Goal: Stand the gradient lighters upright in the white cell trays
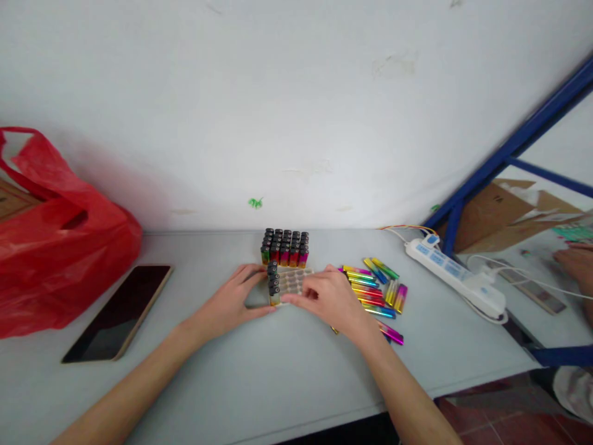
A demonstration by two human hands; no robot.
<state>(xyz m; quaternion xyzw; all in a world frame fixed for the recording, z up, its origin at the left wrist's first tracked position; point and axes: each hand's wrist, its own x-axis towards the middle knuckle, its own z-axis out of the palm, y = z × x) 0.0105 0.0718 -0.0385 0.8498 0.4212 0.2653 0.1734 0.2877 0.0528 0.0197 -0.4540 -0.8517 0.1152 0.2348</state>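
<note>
Lighters [274, 283] fill one tray [291, 282] row (left hand [241, 295] clamped on tray, grip of right hand [331, 298] unclear); loose ones [367, 294] remain toward bench's [259, 383] right edge.

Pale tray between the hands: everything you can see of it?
The tray is pale, plastic-looking, with rows of rounded cells. It lies flat on the grey table. Black-topped lighters stand in its leftmost column; unfilled cells show beside them. The left hand brackets that end; the right hand hides part of the right side. Contact is unclear.
</note>
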